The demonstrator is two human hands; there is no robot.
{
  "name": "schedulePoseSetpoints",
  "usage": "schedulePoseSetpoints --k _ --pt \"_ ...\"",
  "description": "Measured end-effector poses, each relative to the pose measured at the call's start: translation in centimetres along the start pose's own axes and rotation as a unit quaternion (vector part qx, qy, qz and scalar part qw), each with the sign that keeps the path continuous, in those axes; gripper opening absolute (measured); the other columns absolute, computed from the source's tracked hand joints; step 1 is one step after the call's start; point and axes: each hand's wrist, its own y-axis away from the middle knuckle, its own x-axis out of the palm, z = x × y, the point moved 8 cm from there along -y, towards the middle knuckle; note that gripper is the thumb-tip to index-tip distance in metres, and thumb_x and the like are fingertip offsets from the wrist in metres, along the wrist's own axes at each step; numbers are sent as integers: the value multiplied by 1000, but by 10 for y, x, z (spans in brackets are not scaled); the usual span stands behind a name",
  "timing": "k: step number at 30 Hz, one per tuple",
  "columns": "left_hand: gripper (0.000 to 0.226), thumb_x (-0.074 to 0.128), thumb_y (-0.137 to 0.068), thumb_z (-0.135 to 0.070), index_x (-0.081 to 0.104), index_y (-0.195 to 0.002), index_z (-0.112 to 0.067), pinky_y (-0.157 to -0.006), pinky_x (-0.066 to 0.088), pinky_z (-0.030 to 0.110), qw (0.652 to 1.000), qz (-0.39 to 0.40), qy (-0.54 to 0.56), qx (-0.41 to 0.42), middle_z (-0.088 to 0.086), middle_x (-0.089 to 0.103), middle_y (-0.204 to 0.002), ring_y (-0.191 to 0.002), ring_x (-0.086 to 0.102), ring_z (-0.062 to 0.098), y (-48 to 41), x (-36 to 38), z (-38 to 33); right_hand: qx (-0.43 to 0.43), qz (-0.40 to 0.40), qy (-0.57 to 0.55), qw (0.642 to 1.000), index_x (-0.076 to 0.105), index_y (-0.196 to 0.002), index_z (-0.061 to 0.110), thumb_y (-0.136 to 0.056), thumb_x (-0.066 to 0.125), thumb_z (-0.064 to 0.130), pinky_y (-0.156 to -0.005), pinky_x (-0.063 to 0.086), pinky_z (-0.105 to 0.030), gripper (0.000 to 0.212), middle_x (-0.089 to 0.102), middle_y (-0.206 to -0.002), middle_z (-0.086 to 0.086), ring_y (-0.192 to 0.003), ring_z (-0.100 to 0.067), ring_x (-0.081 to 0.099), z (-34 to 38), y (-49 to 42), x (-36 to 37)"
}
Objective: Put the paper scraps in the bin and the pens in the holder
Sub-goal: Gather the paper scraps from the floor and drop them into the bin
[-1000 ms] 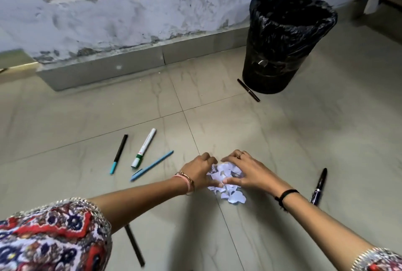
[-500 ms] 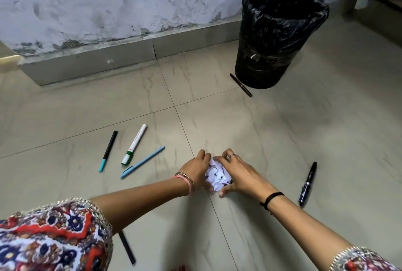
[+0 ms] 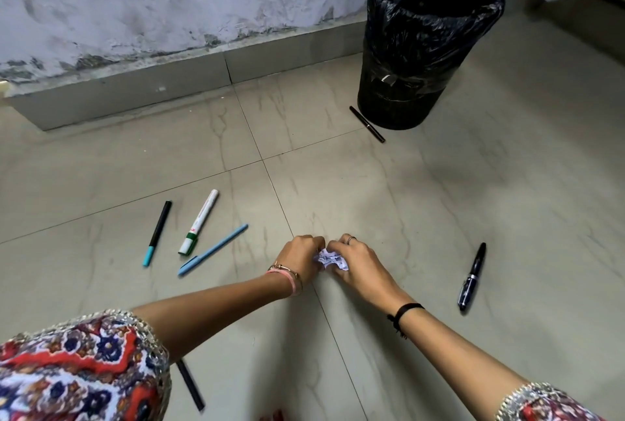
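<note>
**Scraps bunched between both hands, bin well ahead to the right**

Standing against the wall's grey skirting, the bin (image 3: 429, 45) is the biggest thing on the tiled floor (image 3: 439, 204): black-lined, mouth open, well apart from the hands and ahead of them to the right, so the right hand (image 3: 360, 266) is probably the nearer carrier. The left hand (image 3: 301, 260) and the right are both curled shut around the paper scraps (image 3: 329, 258), pressed into one small white wad low over the floor, only a sliver showing between the knuckles. Nothing lies across the straight path to the bin. A thin black pen (image 3: 367, 124) lies just beside its base. Left of the hands lie a white marker (image 3: 199, 222), a light blue pen (image 3: 213, 249) and a black pen with a teal end (image 3: 157, 233); a dark blue pen (image 3: 472, 277) lies to the right, another black pen (image 3: 190, 385) near the left sleeve. No holder shows.
</note>
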Motion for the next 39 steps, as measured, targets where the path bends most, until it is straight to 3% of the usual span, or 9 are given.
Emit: schedulePoseSetpoints --k 4,7,11,14,19,23,28,33,39 --pt "20 64 -76 -15 66 -95 -8 -68 42 26 998 -3 55 -34 16 71 -99 -94 63 33 -1 -5 8 22 -5 -40 999 62 -81 16 -79 64 9 -57 34 -17 7 51 -74 0 -72 -18 47 -1 -5 -6" --pt "18 70 -73 -16 68 -88 -7 -64 38 25 995 1 94 -41 17 71 -91 -82 61 29 -3 -12 10 49 -5 -102 994 58 -66 14 -75 66 10 -53 32 -16 12 58 -64 -12 -63 -15 45 -8 -9 -15" --pt "13 71 -74 -16 67 -85 -8 -64 37 23 992 -4 122 -29 6 62 -74 -72 55 20 -7 -26 15 83 -7 -151 985 63 -68 11 -76 71 10 -57 39 -16 11 61 -61 -4 -57 -15 62 -21 -13 -28" --pt "13 71 -75 -17 68 -83 -8 -63 36 23 993 -11 114 -21 4 58 -70 -70 53 20 -8 -32 15 88 -11 -155 984 63 -70 6 -77 71 12 -53 34 -12 13 57 -57 -1 -49 -1 56 -26 -13 -39" --pt "13 71 -74 -13 59 -70 -15 -77 58 37 989 0 146 -25 10 64 -71 -78 71 29 -15 -42 14 110 -20 -204 973 62 -76 1 -79 71 9 -52 39 -5 13 60 -67 -5 -46 5 59 -37 -13 -54" --pt "22 71 -77 -8 55 -65 -17 -55 52 11 979 9 204 -26 1 60 -62 -42 62 -3 -23 -61 3 122 -27 -245 961 61 -73 11 -79 73 10 -56 43 -8 14 57 -71 1 -60 -14 71 -36 -14 -73" --pt "22 70 -77 -2 58 -67 -16 -77 58 36 954 3 300 -1 -3 64 -60 -49 64 5 -44 -117 -29 90 -65 -271 956 61 -69 9 -77 76 15 -75 51 -25 18 56 -69 2 -73 -21 74 -18 -24 -138" --pt "22 70 -77 2 59 -65 -14 -68 58 21 919 -39 388 49 6 63 -74 -54 65 7 -66 -205 -93 22 -113 -315 942 65 -83 -4 -79 75 12 -83 58 -30 19 59 -71 -1 -62 -5 65 10 -48 -239" --pt "16 74 -74 -2 63 -77 -13 -66 59 19 905 -75 406 105 10 62 -83 -59 64 9 -122 -300 -182 -20 -185 -352 918 66 -86 0 -79 72 3 -69 58 -19 10 56 -80 -9 -72 -14 60 28 -100 -366"
